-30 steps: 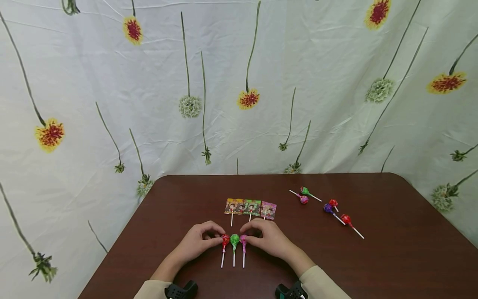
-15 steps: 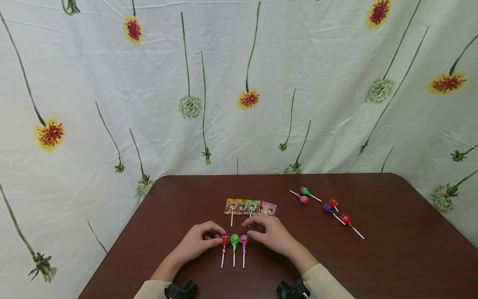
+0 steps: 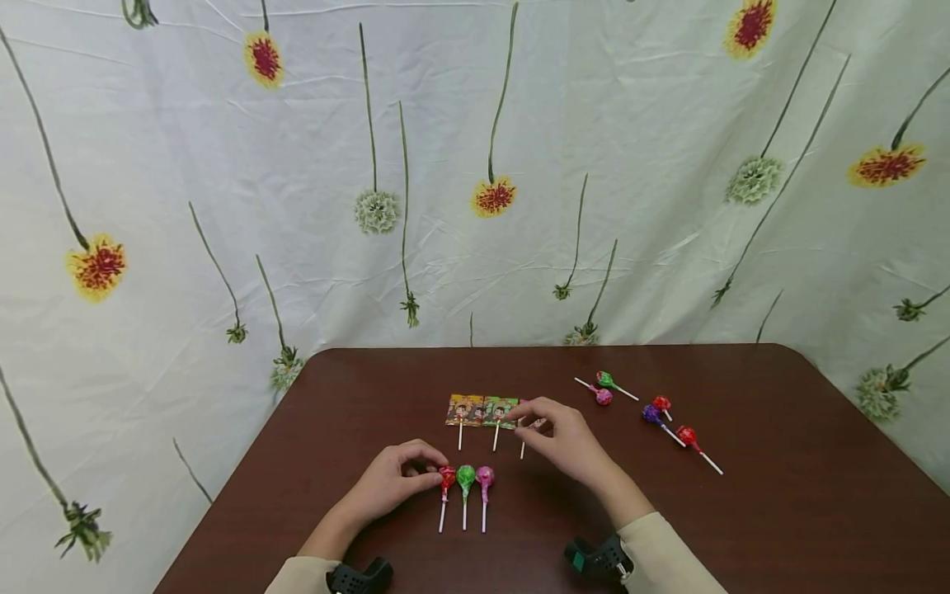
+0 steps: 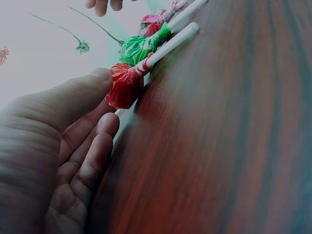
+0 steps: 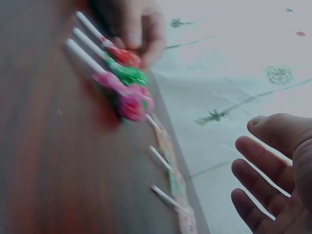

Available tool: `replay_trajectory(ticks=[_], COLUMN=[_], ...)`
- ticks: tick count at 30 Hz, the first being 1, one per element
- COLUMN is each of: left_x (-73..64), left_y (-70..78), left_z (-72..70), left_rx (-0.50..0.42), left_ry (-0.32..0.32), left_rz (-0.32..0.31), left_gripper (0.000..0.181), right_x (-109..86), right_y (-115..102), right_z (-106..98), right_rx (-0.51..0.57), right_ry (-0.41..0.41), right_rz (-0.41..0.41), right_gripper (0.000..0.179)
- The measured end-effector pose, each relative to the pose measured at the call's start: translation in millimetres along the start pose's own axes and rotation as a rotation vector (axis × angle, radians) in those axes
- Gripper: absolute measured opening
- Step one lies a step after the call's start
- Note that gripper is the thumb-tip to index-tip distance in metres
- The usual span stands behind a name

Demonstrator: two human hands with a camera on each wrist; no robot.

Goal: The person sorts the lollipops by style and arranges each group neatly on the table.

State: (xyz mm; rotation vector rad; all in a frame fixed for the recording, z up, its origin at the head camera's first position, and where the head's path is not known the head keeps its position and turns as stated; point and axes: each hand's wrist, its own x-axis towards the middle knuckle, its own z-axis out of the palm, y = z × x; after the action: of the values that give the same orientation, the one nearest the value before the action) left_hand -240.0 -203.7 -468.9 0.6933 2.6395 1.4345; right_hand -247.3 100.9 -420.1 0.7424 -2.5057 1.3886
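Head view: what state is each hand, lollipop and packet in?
Left hand: pinches front red lollipop
Right hand: relaxed, holding nothing
Front red lollipop: wrapped, pinched
Front green lollipop: wrapped, lying
Front pink lollipop: wrapped, lying
Orange packet: lying flat
Green packet: lying flat
Pink packet: mostly hidden in head view
Five far lollipops: wrapped, scattered

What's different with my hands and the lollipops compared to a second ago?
Your right hand let go of the near pink lollipop and moved forward and rightward, now partly covering the flat pink packet in the head view. Your left hand still pinches the near red lollipop; it, the green lollipop beside it and the pink one lie as before.
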Motion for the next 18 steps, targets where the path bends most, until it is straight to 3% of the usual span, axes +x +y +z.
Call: replay_trajectory(ticks=[18], left_x=[0.0], left_y=[1.1], left_z=[0.1], left_rx=[-0.005], left_ry=[0.003], left_rz=[-0.017], left_gripper=[0.012], right_x=[-4.4], right_y=[40.2], right_z=[-62.8], right_rx=[-0.034], right_ry=[0.205], right_rz=[0.205], right_gripper=[0.021])
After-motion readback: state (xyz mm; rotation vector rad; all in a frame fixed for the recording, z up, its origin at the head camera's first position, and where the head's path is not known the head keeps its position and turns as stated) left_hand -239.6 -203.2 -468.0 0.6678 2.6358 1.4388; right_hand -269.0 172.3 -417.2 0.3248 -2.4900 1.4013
